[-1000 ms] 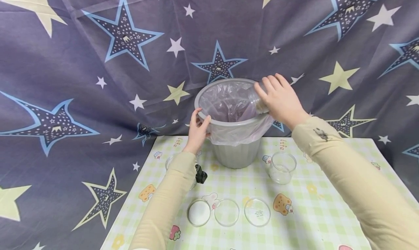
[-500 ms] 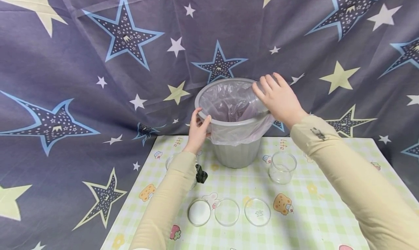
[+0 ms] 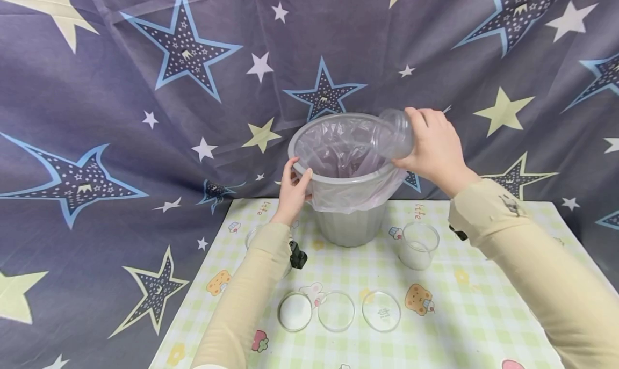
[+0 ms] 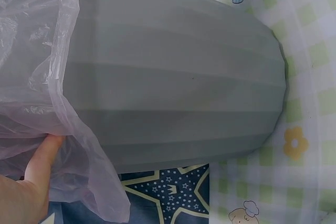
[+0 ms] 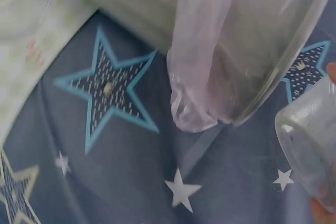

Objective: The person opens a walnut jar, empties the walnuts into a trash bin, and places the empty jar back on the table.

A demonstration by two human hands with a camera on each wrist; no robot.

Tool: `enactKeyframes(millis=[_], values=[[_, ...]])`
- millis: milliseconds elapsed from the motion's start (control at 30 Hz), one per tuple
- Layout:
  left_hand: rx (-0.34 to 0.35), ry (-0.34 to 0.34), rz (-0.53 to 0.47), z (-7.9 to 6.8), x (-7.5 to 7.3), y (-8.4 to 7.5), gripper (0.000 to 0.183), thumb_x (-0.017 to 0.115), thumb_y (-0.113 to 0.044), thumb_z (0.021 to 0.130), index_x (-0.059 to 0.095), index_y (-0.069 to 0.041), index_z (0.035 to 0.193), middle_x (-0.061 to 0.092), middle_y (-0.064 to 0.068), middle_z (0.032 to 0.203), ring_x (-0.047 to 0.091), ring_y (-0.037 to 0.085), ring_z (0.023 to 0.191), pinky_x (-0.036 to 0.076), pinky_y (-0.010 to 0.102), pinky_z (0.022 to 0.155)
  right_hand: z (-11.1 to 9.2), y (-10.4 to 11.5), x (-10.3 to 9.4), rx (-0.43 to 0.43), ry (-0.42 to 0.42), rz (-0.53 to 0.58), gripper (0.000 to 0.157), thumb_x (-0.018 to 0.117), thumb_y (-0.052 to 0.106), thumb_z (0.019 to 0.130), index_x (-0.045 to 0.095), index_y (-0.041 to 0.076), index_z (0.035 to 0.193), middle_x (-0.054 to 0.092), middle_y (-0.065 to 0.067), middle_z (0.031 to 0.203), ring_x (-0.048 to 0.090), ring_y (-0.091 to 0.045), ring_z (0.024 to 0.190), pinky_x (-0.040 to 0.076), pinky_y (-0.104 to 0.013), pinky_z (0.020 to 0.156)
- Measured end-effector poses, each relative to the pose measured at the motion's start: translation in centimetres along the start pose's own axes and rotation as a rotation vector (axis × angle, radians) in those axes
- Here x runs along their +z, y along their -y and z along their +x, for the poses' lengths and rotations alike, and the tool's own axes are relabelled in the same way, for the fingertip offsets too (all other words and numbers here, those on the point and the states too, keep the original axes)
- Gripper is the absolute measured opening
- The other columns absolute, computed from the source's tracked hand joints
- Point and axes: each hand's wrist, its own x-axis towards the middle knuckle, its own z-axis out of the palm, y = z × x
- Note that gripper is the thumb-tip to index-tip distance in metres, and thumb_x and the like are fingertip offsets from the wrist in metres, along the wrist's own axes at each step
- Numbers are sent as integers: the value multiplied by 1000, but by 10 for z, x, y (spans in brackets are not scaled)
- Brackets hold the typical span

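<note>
A grey ribbed trash bin point(image 3: 350, 229) stands at the back of the table, lined with a thin pinkish plastic bag point(image 3: 345, 197) folded over its rim. My left hand point(image 3: 291, 194) grips the bin's left rim, thumb on the near side; in the left wrist view, a finger point(image 4: 44, 158) presses the bag's overhang. Tilted at the bin's right rim is a clear plastic jar point(image 3: 395, 132), held by my right hand point(image 3: 437, 146). The right wrist view shows part of that jar point(image 5: 310, 140); I see no contents in it.
Another clear jar point(image 3: 418, 248) stands right of the bin. Part of a further clear container point(image 3: 252, 234) shows behind my left sleeve. Three round lids point(image 3: 295, 311) lie in a row at the front. A star-patterned cloth point(image 3: 159, 116) hangs directly behind the table.
My right hand has moved right and turned, bringing the jar back from over the bin's opening to its right rim. The brownish contents seen earlier in the jar no longer show. My left hand stays put.
</note>
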Motion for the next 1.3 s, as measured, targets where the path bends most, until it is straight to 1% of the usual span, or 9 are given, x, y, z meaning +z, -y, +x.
enactKeyframes(millis=[133, 300, 467, 600, 700, 800, 933, 1067, 1300], values=[[3, -1, 0, 0, 1, -1, 53, 53, -27, 96, 31, -23, 144, 41, 13, 122, 47, 20, 102, 52, 45, 76, -10, -3, -1, 127, 16, 209, 89, 87, 25, 56, 46, 1, 131, 53, -21, 123, 44, -42, 117, 38, -57, 96], [5, 0, -9, 0, 1, -1, 53, 53, -26, 96, 31, -23, 144, 42, 12, 121, 48, 20, 101, 52, 43, 75, -30, -7, -2, 170, 19, 407, 90, 87, 19, 57, 44, 3, 134, 54, -20, 123, 47, -39, 115, 36, -54, 97], [0, 0, -14, 1, 0, -1, 52, 53, -26, 96, 32, -24, 144, 42, 12, 122, 48, 20, 102, 53, 44, 78, -52, -6, -5, 248, 40, 523, 96, 87, 15, 60, 37, 12, 141, 54, -15, 126, 49, -34, 116, 36, -50, 96], [-4, -5, -14, 1, 0, -1, 51, 53, -26, 96, 33, -25, 143, 41, 12, 121, 47, 20, 102, 52, 48, 81, -68, -4, -7, 272, 54, 556, 99, 88, 13, 60, 33, 16, 143, 55, -10, 129, 50, -27, 115, 37, -42, 93], [0, -8, -15, 1, 0, -1, 51, 53, -26, 96, 33, -24, 143, 42, 12, 119, 47, 19, 101, 52, 49, 81, -80, -3, -8, 262, 50, 562, 101, 88, 11, 60, 32, 19, 143, 55, -8, 129, 50, -20, 111, 36, -31, 90], [5, -9, -7, 0, 0, -1, 51, 53, -26, 97, 33, -24, 143, 42, 12, 119, 47, 19, 102, 53, 48, 80, -92, -3, -9, 234, 38, 569, 103, 88, 7, 58, 32, 20, 144, 56, -7, 126, 49, -7, 108, 35, -20, 88], [4, -14, -6, -1, 1, -1, 51, 53, -26, 97, 33, -24, 143, 42, 12, 120, 48, 19, 102, 53, 47, 78, -107, -5, -6, 151, -9, 611, 106, 88, -1, 51, 35, 12, 141, 58, 9, 119, 46, 8, 105, 32, -11, 90], [0, -11, -11, -1, 1, 0, 51, 53, -26, 96, 33, -24, 143, 42, 13, 120, 47, 20, 102, 52, 49, 81, -122, -9, -4, 57, -56, 675, 108, 87, -10, 43, 37, 2, 138, 55, 23, 116, 49, 7, 106, 33, -8, 92], [6, -6, -10, -1, 2, 1, 51, 52, -26, 97, 32, -23, 144, 42, 13, 122, 48, 21, 104, 52, 52, 83, -148, -15, -4, -21, -57, 707, 110, 85, -14, 36, 38, -7, 135, 55, 21, 120, 50, 4, 108, 36, -8, 91]])
